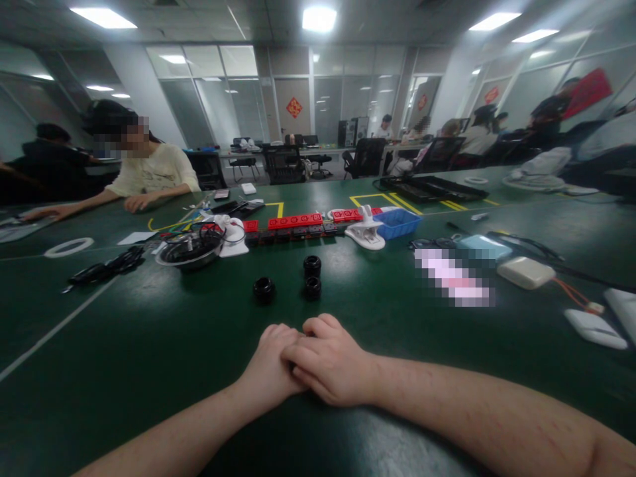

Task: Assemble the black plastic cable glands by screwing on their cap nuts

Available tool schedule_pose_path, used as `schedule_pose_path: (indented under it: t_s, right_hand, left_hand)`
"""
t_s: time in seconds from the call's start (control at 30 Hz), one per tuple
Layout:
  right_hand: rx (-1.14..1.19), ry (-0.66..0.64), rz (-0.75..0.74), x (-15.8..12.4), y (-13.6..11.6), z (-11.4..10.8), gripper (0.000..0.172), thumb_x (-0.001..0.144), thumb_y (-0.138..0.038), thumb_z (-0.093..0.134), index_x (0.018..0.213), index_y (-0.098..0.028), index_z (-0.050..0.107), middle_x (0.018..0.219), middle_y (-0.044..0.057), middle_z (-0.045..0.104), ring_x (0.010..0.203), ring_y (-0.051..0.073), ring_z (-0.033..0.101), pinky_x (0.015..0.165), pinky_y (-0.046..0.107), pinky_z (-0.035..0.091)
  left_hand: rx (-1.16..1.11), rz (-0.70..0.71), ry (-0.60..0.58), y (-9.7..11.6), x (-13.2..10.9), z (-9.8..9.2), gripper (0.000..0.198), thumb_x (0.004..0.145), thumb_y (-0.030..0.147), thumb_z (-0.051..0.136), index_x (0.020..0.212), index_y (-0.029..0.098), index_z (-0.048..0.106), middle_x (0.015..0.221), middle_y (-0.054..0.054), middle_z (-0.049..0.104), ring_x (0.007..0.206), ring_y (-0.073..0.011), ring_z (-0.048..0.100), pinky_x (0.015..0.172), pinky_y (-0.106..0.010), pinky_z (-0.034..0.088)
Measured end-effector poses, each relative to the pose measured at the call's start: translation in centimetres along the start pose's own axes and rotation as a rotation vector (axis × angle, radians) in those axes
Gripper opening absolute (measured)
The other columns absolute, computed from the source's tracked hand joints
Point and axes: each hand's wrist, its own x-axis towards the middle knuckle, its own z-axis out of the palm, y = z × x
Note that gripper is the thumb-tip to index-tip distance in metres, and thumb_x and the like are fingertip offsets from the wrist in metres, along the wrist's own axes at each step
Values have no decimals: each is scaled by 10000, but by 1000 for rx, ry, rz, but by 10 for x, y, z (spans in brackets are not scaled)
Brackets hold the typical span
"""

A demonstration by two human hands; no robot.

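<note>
My left hand (274, 363) and my right hand (332, 363) meet over the green table (163, 371), close to me. The fingers of both are curled, the right ones lying over the left hand. Whatever is between them, if anything, is hidden. Just beyond the hands are three small black round parts with a hole in the top: a left one (263, 289), a back one (312, 265) and a front one (313, 289). The back and front ones stand close together; the left one is apart.
Farther back are a metal bowl (191, 255), red socket strips (295, 221), a white clamp base (366, 233) and a blue bin (397, 224). A black cable (106, 267) lies left. Right are a light blue box (483, 248) and a white case (525, 272). A person (154, 165) sits across.
</note>
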Motion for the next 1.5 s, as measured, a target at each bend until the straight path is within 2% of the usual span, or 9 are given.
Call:
schedule_pose_path:
  t_s: [0.17, 0.33, 0.47, 0.57, 0.9, 1.03, 1.23, 1.37, 1.5]
  right_hand:
    - [52, 27, 6, -1, 0, 1, 258, 775, -201, 391, 988, -153, 529, 906, 64, 577, 806, 198, 419, 716, 341, 316]
    - [94, 98, 162, -3, -1, -1, 261, 768, -256, 445, 984, -128, 517, 983, 88, 534, 891, 211, 423, 798, 359, 322]
    - [70, 100, 316, -4, -1, -4, 327, 718, -353, 553, 955, -130, 526, 924, 74, 533, 855, 209, 426, 766, 355, 324]
    - [24, 47, 355, -4, -1, -6, 289, 718, -395, 563, 879, -156, 550, 838, 52, 533, 805, 202, 424, 713, 342, 316]
    - [28, 61, 222, -4, 0, -5, 244, 709, -292, 528, 905, -151, 564, 824, 50, 571, 770, 194, 413, 679, 334, 294]
    - [38, 51, 154, -3, -2, -5, 290, 738, -363, 517, 942, -160, 555, 834, 42, 580, 752, 187, 406, 663, 333, 283]
    - [28, 50, 11, -4, -7, -3, 301, 782, -401, 453, 912, -152, 561, 814, 47, 586, 716, 179, 405, 641, 333, 274]
    - [22, 46, -68, -7, -10, 0, 308, 774, -423, 455, 881, -155, 561, 766, 38, 570, 731, 180, 411, 640, 323, 278]
    - [8, 75, -86, -10, -12, 2, 297, 803, -408, 413, 867, -156, 557, 711, 28, 547, 702, 170, 403, 621, 314, 271]
  left_hand:
    - [-26, -21, 38, 5, -1, -3, 212, 601, 349, 624, 722, 189, 555, 741, -13, 569, 751, -205, 500, 753, -363, 361]
    - [-122, -71, 32, 11, -2, -13, 218, 581, 296, 630, 756, 187, 560, 776, -11, 566, 760, -204, 502, 756, -357, 373]
    - [-135, -55, 9, 12, -2, -16, 185, 594, 304, 625, 709, 181, 550, 735, -3, 552, 740, -192, 498, 736, -338, 366]
    - [-104, -58, 10, 11, -2, -14, 176, 605, 314, 611, 661, 176, 517, 699, -3, 532, 722, -192, 491, 705, -323, 362]
    - [-111, -92, 0, 14, -1, -17, 170, 598, 304, 587, 680, 172, 518, 713, -13, 535, 717, -196, 489, 728, -345, 375]
    - [-97, -87, 13, 9, -1, -12, 127, 611, 264, 574, 679, 169, 525, 721, -15, 547, 720, -191, 490, 742, -351, 376]
    - [-18, -17, 21, 0, 1, 0, 137, 663, 325, 565, 668, 188, 551, 692, -4, 551, 714, -191, 490, 739, -359, 356]
    - [-62, -30, 0, 2, 0, -4, 115, 656, 304, 570, 666, 192, 546, 704, 8, 551, 714, -175, 488, 729, -329, 356]
    - [-97, -30, 23, 4, -3, -9, 84, 661, 265, 552, 705, 195, 560, 729, 4, 557, 726, -177, 487, 724, -322, 357]
